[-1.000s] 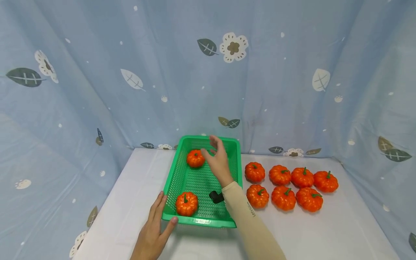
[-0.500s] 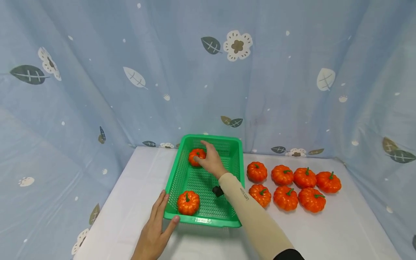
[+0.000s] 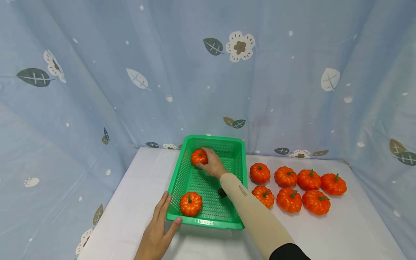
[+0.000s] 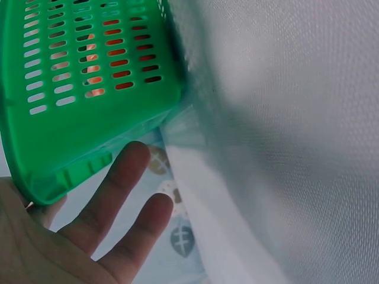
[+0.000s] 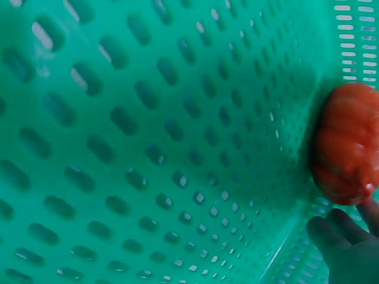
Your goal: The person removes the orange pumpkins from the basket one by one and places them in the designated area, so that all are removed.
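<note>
A green perforated plastic basket (image 3: 208, 223) stands on the white-covered table with two small orange pumpkins in it. My right hand (image 3: 212, 164) reaches into the basket's far left part and holds the back pumpkin (image 3: 198, 157), its thumb in front and fingers behind. In the right wrist view the fingertips (image 5: 323, 231) meet the edge of that pumpkin (image 5: 349, 142). The other pumpkin (image 3: 190, 204) sits upright in the near left corner. My left hand (image 3: 156, 231) rests against the basket's near left corner, fingers straight along the side and thumb at the front rim.
Right of the basket, several more orange pumpkins stand in two rows, among them a front one (image 3: 289, 200) and a back one (image 3: 333, 184). A blue curtain (image 3: 182, 72) with leaf and flower prints hangs behind the table (image 3: 146, 173) and along its sides.
My right hand has come down and left from above the basket onto the back pumpkin, its fingers closing round it. My left hand stays at the corner. The head view has shifted slightly.
</note>
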`<state>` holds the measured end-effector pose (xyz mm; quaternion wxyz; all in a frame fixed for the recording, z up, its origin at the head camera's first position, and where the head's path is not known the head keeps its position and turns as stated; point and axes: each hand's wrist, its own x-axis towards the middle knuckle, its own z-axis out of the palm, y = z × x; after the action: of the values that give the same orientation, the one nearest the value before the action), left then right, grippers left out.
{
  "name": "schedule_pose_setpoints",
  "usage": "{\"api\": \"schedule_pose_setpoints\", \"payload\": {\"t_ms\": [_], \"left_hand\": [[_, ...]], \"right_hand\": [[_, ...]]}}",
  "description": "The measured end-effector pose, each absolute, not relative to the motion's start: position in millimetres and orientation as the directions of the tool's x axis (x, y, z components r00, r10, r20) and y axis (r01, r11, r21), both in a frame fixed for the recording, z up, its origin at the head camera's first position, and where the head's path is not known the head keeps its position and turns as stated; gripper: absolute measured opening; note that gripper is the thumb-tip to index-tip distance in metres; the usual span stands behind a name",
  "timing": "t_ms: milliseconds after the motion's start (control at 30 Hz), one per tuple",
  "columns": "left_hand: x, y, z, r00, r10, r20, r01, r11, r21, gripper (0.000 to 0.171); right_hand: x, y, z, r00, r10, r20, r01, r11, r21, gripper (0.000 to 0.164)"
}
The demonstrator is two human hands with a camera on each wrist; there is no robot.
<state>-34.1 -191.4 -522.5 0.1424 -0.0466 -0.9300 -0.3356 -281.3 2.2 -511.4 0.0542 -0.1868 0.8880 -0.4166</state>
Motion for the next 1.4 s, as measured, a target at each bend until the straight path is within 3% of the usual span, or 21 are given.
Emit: {"api": "schedule_pose_setpoints", "payload": {"t_ms": [433, 967, 1400], "left_hand": [[-34.1, -190.2, -524.5, -0.958, -0.021, 0.287, 0.165, 0.778, 0.606, 0.077], [-34.2, -188.0, -523.4, -0.959, -0.027, 0.281, 0.157, 0.777, 0.610, 0.076], [-34.0, -188.6, -524.1, -0.960, -0.025, 0.279, 0.158, 0.775, 0.612, 0.076]], "right_hand": [[-279.2, 0.6, -512.6, -0.936, -0.352, -0.004, -0.221, 0.597, -0.771, 0.083], [-275.9, 3.0, -509.5, -0.919, -0.392, -0.040, -0.228, 0.612, -0.758, 0.082], [-268.9, 13.7, -485.6, -0.947, -0.315, 0.059, -0.193, 0.414, -0.890, 0.082]]}}
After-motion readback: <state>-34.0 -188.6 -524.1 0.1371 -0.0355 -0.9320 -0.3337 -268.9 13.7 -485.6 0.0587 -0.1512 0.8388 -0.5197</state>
